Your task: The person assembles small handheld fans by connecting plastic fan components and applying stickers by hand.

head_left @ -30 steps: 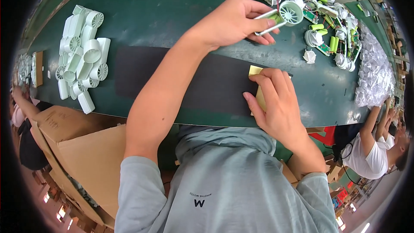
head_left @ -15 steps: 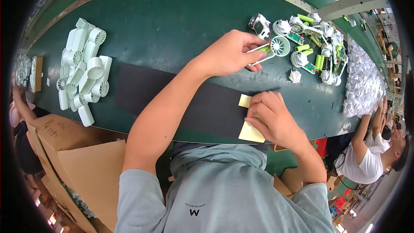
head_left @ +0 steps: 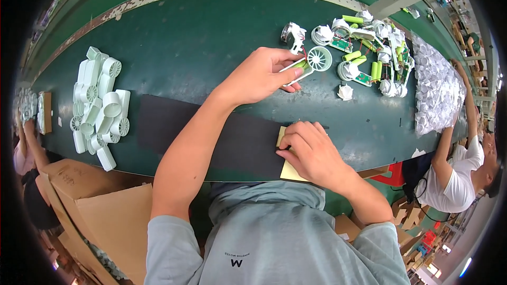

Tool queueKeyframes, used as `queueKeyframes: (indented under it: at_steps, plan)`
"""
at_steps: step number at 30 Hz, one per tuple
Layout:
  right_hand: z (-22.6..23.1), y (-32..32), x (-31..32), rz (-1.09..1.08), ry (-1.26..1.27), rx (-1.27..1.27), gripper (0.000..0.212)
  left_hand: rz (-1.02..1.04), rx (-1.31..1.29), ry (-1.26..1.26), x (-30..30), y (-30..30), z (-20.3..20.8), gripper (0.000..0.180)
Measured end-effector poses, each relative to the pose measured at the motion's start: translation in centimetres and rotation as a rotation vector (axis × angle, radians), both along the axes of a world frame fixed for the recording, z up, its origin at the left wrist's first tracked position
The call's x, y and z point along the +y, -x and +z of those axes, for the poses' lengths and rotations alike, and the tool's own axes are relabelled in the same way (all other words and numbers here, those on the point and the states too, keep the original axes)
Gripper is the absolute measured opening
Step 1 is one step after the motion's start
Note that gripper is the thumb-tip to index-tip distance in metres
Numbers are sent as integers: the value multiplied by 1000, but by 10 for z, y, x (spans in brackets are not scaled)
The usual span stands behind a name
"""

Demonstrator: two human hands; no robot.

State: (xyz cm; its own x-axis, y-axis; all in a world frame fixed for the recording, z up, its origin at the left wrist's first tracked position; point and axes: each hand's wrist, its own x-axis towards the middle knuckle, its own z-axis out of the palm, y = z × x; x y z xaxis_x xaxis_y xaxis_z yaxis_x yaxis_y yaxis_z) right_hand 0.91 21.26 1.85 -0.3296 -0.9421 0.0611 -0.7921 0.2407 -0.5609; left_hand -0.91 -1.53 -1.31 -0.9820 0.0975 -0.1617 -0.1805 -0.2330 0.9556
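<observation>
My left hand [head_left: 259,78] is closed around the handle of a pale green handheld-fan shell [head_left: 320,59], whose round spoked end points right. A green battery [head_left: 300,65] lies inside the handle. At the shell's far side is a white-and-metal motor part [head_left: 293,38], joined by thin red wires. My right hand [head_left: 312,152] pinches with thumb and fingers over a yellow paper sheet [head_left: 291,173] at the right end of a black mat [head_left: 237,145]. Something small and dark shows at these fingertips; its kind is unclear.
Pale green shells [head_left: 103,108] are heaped at left. Motor, battery and circuit-board assemblies [head_left: 364,58] cluster at right, beside a bag of white parts [head_left: 439,89]. One white part [head_left: 345,92] lies alone. Cardboard boxes [head_left: 113,216] stand at lower left; a co-worker [head_left: 462,179] sits at right.
The view has shifted, so the table's things appear further left. My right hand has moved onto the yellow sheet's left edge, its fingertips now at the black mat. My left hand still holds the shell.
</observation>
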Motion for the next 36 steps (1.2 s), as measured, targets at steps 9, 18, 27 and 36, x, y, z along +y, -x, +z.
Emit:
queueKeyframes:
  at_steps: [9, 18, 27, 36]
  plan:
    - [10, -4, 34, -388, -29, -287, 10, -60, 20, 51, -1, 0, 3, 50]
    - [26, 3, 37, -161, 14, 19, 32, -86, -2, 35, -2, -1, 0, 41]
    - [22, 26, 47, -7, 8, -4, 37, -226, -1, 60, -12, -3, 0, 29]
    - [40, 71, -12, -256, 316, -10, 27, -237, 68, 208, -12, -9, -1, 30]
